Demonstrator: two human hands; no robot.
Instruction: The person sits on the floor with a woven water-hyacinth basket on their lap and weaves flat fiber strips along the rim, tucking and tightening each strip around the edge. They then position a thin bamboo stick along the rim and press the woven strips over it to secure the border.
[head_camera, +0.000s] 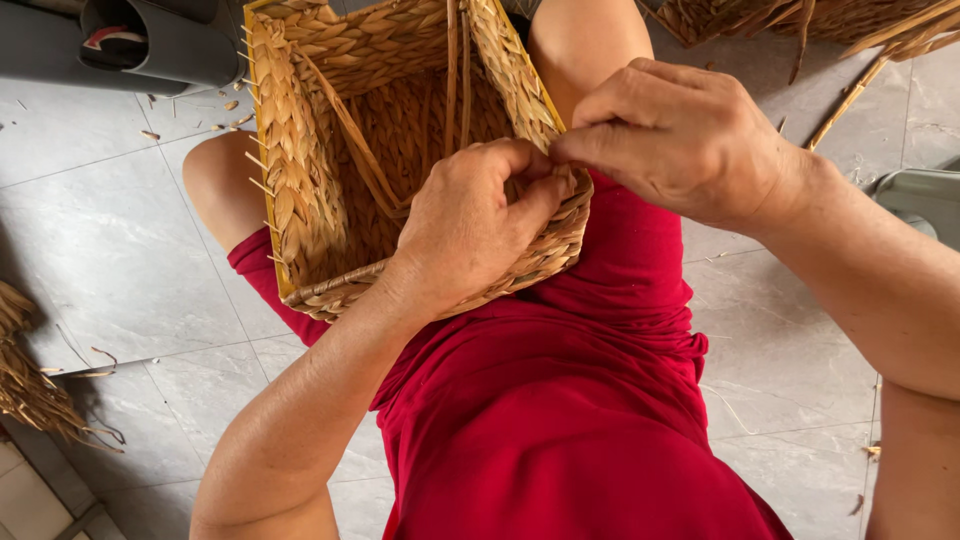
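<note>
A square basket (300, 150) woven of tan dried straw rests on my lap, its open mouth facing me. My left hand (470, 225) is closed over the basket's near right rim, fingers curled around the weave. My right hand (680, 140) meets it at the same corner, thumb and fingertips pinched on a strand of straw at the rim. Loose straw strands (458, 70) stand up inside the basket. I wear red clothing (560, 400) and sit with my knees apart.
Grey floor tiles (100, 250) lie all around, littered with straw bits. A bundle of dried straw (25, 385) sits at the left edge. More woven straw work (800, 20) lies at the top right. A grey plastic object (150, 40) is at the top left, another (925, 200) at the right.
</note>
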